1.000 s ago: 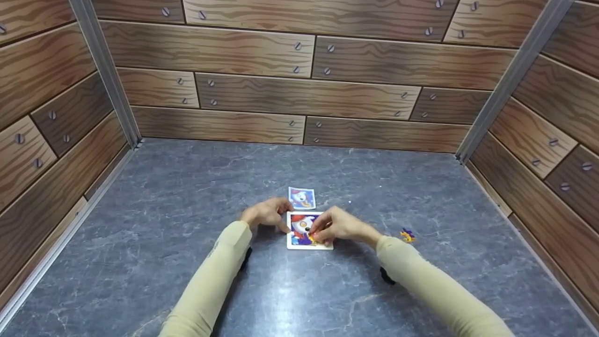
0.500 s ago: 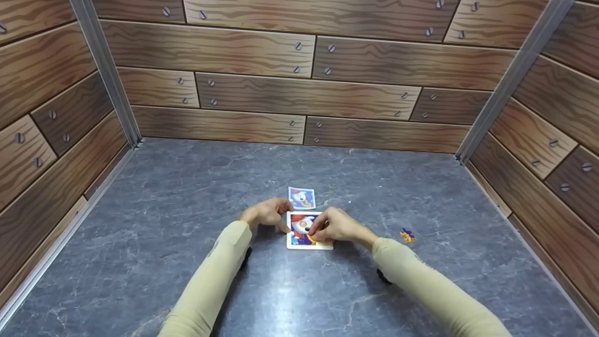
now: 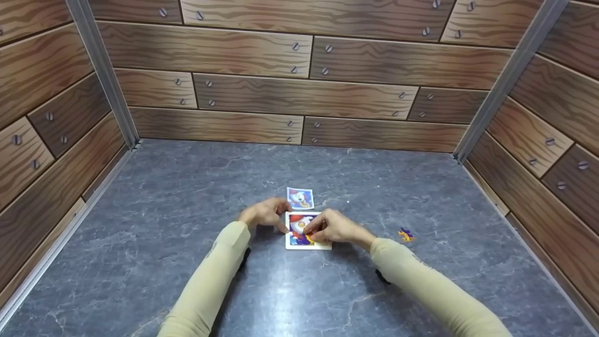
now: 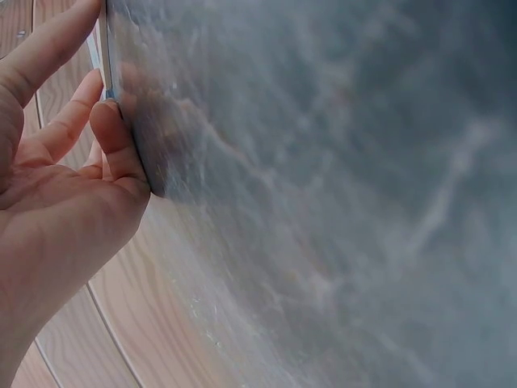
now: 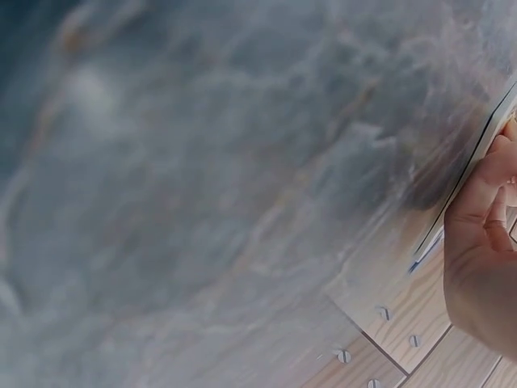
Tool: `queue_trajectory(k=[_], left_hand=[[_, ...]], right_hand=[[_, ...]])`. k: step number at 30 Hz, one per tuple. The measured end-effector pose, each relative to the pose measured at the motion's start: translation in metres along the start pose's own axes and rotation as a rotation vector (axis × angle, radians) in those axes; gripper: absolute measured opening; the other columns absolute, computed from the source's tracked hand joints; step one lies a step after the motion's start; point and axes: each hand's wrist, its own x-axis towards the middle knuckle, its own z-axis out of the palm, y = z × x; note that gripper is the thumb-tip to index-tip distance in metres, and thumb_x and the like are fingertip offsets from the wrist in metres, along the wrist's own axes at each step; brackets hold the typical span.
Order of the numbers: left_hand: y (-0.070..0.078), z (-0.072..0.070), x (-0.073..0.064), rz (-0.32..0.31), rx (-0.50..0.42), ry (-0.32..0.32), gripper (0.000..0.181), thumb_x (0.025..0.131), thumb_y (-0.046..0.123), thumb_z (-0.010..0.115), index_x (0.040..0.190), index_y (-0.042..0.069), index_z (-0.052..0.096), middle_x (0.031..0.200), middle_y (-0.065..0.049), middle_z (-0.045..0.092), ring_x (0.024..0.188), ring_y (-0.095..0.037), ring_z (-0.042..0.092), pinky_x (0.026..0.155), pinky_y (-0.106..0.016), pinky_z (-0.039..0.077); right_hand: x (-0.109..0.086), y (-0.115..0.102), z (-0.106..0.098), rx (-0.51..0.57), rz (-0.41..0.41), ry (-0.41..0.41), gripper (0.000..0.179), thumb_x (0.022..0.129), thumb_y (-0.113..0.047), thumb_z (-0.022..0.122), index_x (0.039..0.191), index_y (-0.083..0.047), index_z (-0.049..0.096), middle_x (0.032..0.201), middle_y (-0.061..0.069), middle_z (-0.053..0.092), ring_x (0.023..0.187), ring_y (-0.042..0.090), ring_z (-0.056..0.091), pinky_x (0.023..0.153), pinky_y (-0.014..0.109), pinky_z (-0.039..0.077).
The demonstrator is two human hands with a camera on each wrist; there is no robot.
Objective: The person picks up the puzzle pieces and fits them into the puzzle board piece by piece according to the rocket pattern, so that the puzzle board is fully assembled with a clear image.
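A small picture puzzle in a white frame (image 3: 308,248) lies flat in the middle of the table, showing a white, red and purple cartoon figure. My left hand (image 3: 268,212) rests at its left edge, the thumb at the side and the fingers near the top left corner. Over the lower right of the puzzle, my right hand (image 3: 338,227) has bent thumb and index fingertips at a yellow and purple puzzle piece (image 3: 309,238); the palm hides part of the frame. The left wrist view shows the fingers (image 4: 117,141) against the frame's edge.
Just behind the frame lies a picture card (image 3: 300,199) with a similar figure. A few loose purple and yellow puzzle pieces (image 3: 405,234) lie to the right. Wood-patterned walls (image 3: 215,126) enclose the grey marbled table (image 3: 210,173) at the back and sides.
The right hand's index fingertip has moved slightly left over the puzzle, and its forearm has shifted a little left. The left hand stays at the frame's edge.
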Motion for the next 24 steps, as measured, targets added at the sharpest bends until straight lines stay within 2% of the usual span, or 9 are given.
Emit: queue_trajectory(k=[10,17,20,24], left_hand=[[0.0005,0.0011,-0.0009,0.012,0.012,-0.003,0.048,0.072,0.004,0.083,0.115,0.008,0.061,0.103,-0.003,0.055,0.094,-0.016,0.047,0.087,-0.031,0.040],[0.0007,-0.0003,-0.0008,-0.022,0.018,-0.002,0.049,0.072,0.006,0.083,0.116,0.011,0.062,0.106,-0.005,0.053,0.097,-0.019,0.046,0.090,-0.036,0.040],[0.0009,-0.0004,-0.0011,-0.038,0.011,-0.003,0.049,0.073,0.006,0.083,0.117,0.012,0.062,0.106,-0.005,0.052,0.097,-0.019,0.045,0.090,-0.036,0.040],[-0.0002,0.0002,-0.0013,-0.033,0.009,-0.001,0.048,0.073,0.006,0.083,0.116,0.012,0.062,0.107,-0.005,0.053,0.098,-0.019,0.046,0.091,-0.037,0.040]], right_hand=[[-0.0020,-0.0003,0.0011,-0.009,-0.002,-0.016,0.021,0.083,0.001,0.072,0.101,-0.006,0.078,0.072,-0.001,0.064,0.057,0.002,0.049,0.051,0.017,0.039],[-0.0027,-0.0040,-0.0003,-0.008,0.063,-0.030,0.023,0.083,-0.001,0.072,0.101,-0.013,0.079,0.091,0.005,0.075,0.056,0.004,0.050,0.050,0.019,0.042],[-0.0027,-0.0035,-0.0010,0.015,0.084,-0.035,0.021,0.084,-0.002,0.072,0.101,-0.012,0.079,0.092,0.003,0.075,0.056,0.003,0.050,0.050,0.018,0.042],[-0.0031,0.0004,-0.0031,0.115,0.109,-0.060,0.019,0.087,-0.003,0.069,0.104,-0.007,0.077,0.083,-0.001,0.069,0.055,0.004,0.049,0.049,0.018,0.041]])
